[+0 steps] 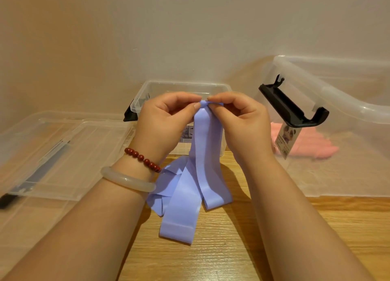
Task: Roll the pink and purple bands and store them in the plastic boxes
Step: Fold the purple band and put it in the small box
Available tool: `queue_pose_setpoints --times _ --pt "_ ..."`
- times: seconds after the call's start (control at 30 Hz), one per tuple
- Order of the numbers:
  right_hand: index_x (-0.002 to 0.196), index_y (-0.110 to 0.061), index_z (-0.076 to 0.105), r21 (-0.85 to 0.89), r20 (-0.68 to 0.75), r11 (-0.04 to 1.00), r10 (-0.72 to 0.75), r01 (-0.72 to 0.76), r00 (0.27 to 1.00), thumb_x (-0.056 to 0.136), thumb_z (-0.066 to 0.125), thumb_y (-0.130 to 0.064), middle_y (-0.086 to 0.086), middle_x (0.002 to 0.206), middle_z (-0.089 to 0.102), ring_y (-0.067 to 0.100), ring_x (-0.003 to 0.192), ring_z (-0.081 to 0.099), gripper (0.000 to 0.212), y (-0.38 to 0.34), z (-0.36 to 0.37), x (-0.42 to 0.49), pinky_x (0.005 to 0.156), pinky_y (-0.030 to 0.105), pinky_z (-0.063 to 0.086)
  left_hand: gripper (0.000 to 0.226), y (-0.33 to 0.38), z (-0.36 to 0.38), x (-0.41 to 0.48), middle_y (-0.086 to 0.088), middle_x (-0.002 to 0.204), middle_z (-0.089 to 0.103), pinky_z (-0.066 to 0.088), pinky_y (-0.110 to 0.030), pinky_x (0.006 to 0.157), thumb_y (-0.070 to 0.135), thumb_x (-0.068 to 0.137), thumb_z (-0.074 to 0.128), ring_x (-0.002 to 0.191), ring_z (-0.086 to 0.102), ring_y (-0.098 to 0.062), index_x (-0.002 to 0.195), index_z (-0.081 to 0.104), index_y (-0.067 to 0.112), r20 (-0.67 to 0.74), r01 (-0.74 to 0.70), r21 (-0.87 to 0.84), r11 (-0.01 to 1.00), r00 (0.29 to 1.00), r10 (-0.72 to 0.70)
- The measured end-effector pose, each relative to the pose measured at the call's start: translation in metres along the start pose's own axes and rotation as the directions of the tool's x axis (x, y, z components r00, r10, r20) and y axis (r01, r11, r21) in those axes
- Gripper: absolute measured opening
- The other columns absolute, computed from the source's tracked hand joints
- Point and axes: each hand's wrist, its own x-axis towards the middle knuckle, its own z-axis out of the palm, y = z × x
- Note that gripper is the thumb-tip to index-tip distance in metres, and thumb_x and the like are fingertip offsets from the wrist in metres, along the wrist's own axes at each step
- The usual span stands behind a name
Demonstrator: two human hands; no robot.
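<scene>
— Whereabouts of the purple band (202,154)?
— Held up by its top end above the desk (232,249). Hanging down as a flat strip, with the loose lower folds piled on the wood between the two forearms.
— Held how?
— Pinched from both sides. Left hand (166,120) with thumb and fingers (195,106) clamped on the top edge, right hand (242,122) clamped the same way, just beside it.
— Any roll started?
— Hard to tell. Only a small bunched bit visible under the fingertips.
— And the pink bands (306,145)?
— Lying inside the large clear box (337,95) on the right, seen through its wall. Partly behind a paper tag (288,139), below a raised black handle (291,107).
— Other boxes?
— A smaller clear box (183,85) straight behind the hands, open on top, with a black clasp (129,115) at its left end. Further left, a flat clear lid (63,154) resting on the desk.
— On the left wrist?
— A red bead bracelet (143,159) and a pale bangle (126,179).
</scene>
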Motion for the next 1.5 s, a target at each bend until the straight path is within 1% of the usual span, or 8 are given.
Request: queue_pose_setpoints --times 0.17,0.3,0.47,0.6,0.73,1.03,1.3,1.5 --pt "0.090 -0.024 0.072 -0.025 0.042 1.000 0.011 -0.010 0.999 0.087 0.070 -0.008 -0.001 0.089 0.072 0.011 0.086 0.067 0.017 -0.002 -0.002 -0.005 0.076 0.028 0.056 0.020 -0.004 -0.001 -0.002 0.005 0.086 0.074 0.052 -0.020 0.076 0.002 0.086 0.068 0.085 0.070 -0.009 0.087 0.073 0.021 -0.008 -0.019 0.043 0.999 1.000 0.020" --pt "0.095 -0.024 0.071 -0.031 0.017 0.998 0.058 -0.057 0.998 0.087 0.072 -0.010 -0.005 0.087 0.071 0.007 0.084 0.068 0.016 0.000 -0.007 -0.003 0.075 0.022 0.055 0.020 -0.006 -0.001 -0.002 0.004 0.088 0.073 0.053 -0.021 0.078 0.001 0.086 0.067 0.086 0.069 -0.009 0.087 0.071 0.020 0.010 -0.026 0.074 0.997 1.000 0.025" --pt "0.086 -0.019 0.072 -0.080 0.023 0.996 0.028 -0.026 0.999 0.089 0.068 -0.005 -0.016 0.077 0.067 -0.003 0.074 0.063 0.015 0.001 -0.010 -0.003 0.069 0.013 0.050 0.022 -0.005 -0.001 -0.003 0.003 0.092 0.073 0.053 -0.022 0.077 0.001 0.087 0.067 0.088 0.070 -0.009 0.094 0.069 0.022 0.036 0.026 0.018 0.999 0.999 -0.027" --pt "0.083 -0.021 0.072 -0.051 0.007 0.999 0.008 -0.007 1.000 0.088 0.067 -0.002 -0.007 0.083 0.069 0.003 0.079 0.065 0.020 0.003 -0.011 -0.003 0.073 0.018 0.052 0.014 -0.003 0.001 -0.004 0.001 0.087 0.074 0.056 -0.025 0.072 0.006 0.089 0.065 0.082 0.069 -0.009 0.096 0.071 0.017 0.044 0.107 -0.018 0.994 0.993 -0.106" --pt "0.084 -0.014 0.073 -0.076 0.039 0.996 -0.033 0.036 0.999 0.087 0.067 0.000 0.002 0.089 0.070 0.010 0.085 0.067 0.016 0.007 -0.012 -0.003 0.076 0.023 0.054 0.016 -0.005 -0.001 -0.004 -0.003 0.091 0.075 0.059 -0.037 0.078 0.005 0.089 0.065 0.087 0.071 -0.019 0.093 0.072 0.019 0.036 0.106 0.026 0.994 0.994 -0.106" --pt "0.090 -0.020 0.073 -0.089 0.053 0.994 0.070 -0.065 0.996 0.087 0.071 -0.012 -0.004 0.084 0.071 0.007 0.081 0.067 0.009 0.006 -0.014 -0.005 0.071 0.022 0.054 0.021 -0.005 0.000 -0.006 0.008 0.085 0.074 0.058 -0.028 0.078 0.000 0.088 0.064 0.085 0.071 -0.010 0.092 0.072 0.019 0.032 0.072 0.063 0.995 0.997 -0.074" --pt "0.077 -0.028 0.071 -0.038 0.030 0.998 0.049 -0.047 0.998 0.086 0.071 -0.004 -0.011 0.076 0.070 0.009 0.080 0.067 0.026 0.006 -0.014 -0.005 0.074 0.025 0.055 0.015 -0.006 0.002 -0.007 0.006 0.083 0.075 0.056 -0.025 0.073 0.005 0.086 0.068 0.084 0.070 -0.010 0.095 0.072 0.017 0.066 0.137 -0.028 0.990 0.989 -0.135" --pt "0.081 -0.023 0.072 -0.023 0.067 0.999 0.029 -0.027 0.997 0.086 0.069 -0.001 -0.009 0.084 0.071 0.011 0.086 0.069 0.022 0.006 -0.013 -0.006 0.078 0.025 0.056 0.016 -0.007 0.001 -0.007 0.006 0.085 0.074 0.058 -0.027 0.072 0.001 0.087 0.066 0.081 0.070 -0.009 0.095 0.073 0.013 0.019 0.090 0.056 0.994 0.996 -0.091"
